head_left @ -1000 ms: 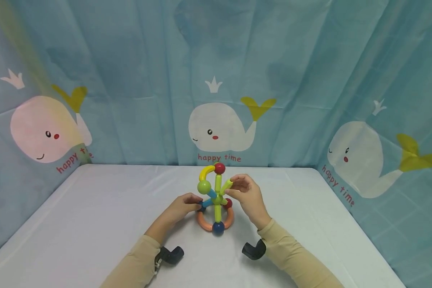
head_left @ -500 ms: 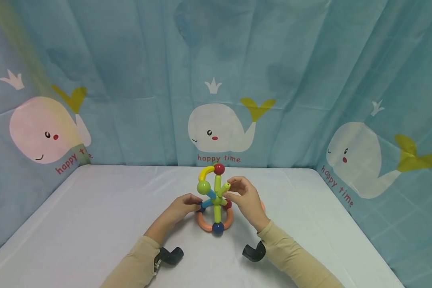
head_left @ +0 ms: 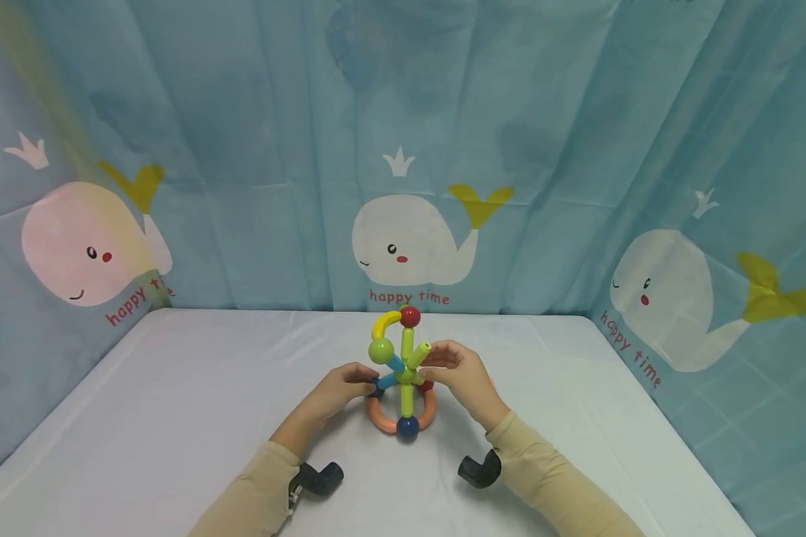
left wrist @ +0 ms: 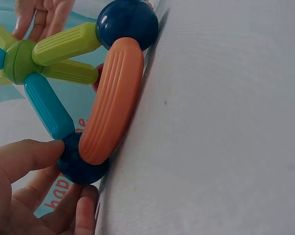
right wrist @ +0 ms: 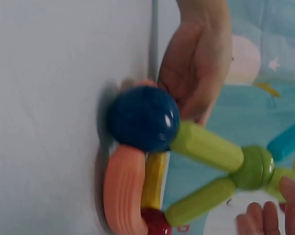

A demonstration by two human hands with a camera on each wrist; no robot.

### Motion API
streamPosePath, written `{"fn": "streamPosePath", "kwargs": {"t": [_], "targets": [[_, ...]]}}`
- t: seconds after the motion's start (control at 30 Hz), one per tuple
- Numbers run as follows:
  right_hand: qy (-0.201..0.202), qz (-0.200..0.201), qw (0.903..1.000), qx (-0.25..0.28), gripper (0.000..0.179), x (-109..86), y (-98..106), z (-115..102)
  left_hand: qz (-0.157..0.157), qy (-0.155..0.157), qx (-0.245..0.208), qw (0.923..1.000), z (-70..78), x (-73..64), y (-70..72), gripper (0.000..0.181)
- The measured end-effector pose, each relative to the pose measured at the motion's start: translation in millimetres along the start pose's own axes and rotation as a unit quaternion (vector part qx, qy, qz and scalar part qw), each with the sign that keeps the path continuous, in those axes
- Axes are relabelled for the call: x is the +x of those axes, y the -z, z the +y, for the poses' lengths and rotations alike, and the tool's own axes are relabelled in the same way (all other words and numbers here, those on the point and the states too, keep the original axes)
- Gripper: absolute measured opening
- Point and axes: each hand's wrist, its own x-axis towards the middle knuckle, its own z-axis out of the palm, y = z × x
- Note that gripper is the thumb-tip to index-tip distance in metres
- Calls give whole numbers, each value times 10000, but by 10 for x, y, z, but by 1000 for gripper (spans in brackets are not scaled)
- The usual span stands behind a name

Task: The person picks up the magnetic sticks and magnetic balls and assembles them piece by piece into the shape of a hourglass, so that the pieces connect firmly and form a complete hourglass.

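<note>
A toy of magnetic rods and balls stands on the table, with a green ball (right wrist: 253,167) at its centre. Peach curved rods (left wrist: 115,100) form a ring at its base. My left hand (head_left: 339,389) pinches a dark blue ball (left wrist: 84,164) at the ring's left between thumb and fingers. On the other side, my right hand (head_left: 462,375) has its fingertips close to the centre, just below a slanted lime rod (head_left: 419,354); its fingers look loose. A lime upright rod (head_left: 407,343) carries a red ball (head_left: 410,317), joined by a yellow curved rod (head_left: 383,325) to another green ball (head_left: 380,350).
A sliver of something orange (head_left: 492,382) shows behind my right wrist. Black camera mounts (head_left: 322,479) hang under both forearms above the white table (head_left: 175,418). A blue whale-print curtain (head_left: 262,209) stands behind the table.
My right hand has come down along the slanted lime rod, away from its tip, while the rod's end swung slightly down and left. My left hand has stayed on the blue ball.
</note>
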Motion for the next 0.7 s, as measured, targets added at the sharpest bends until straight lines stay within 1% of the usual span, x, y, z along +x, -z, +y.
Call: {"fn": "streamPosePath", "kwargs": {"t": [0.07, 0.13, 0.17, 0.27, 0.37, 0.43, 0.53, 0.63, 0.7], "targets": [[-137, 118, 9998, -42, 28, 87, 42, 1, 7, -17, 45, 10000, 8, 6, 14, 24], [-215, 266, 9994, -111, 28, 213, 88, 11, 6, -7, 59, 10000, 13, 12, 26, 25], [-243, 353, 9988, -231, 29, 288, 111, 20, 8, -1, 69, 10000, 15, 14, 32, 25], [-364, 592, 9959, -582, 32, 559, 178, 70, -6, 8, 87, 10000, 17, 21, 48, 25], [-438, 705, 9927, -874, 35, 829, 210, 126, -39, -11, 82, 10000, 7, 19, 64, 25], [-452, 660, 9924, -933, 39, 987, 203, 155, -30, -11, 72, 10000, 0, 2, 76, 24], [-438, 481, 9921, -1072, 45, 1154, 161, 176, -7, 28, 120, 9999, -17, -32, 82, 23], [-341, 395, 9916, -1181, 45, 1262, 132, 187, -74, 24, 157, 9998, -25, -43, 61, 24], [-288, 389, 9907, -1270, 44, 1311, 128, 192, -141, -53, 173, 9997, -21, -37, 37, 24]]}}
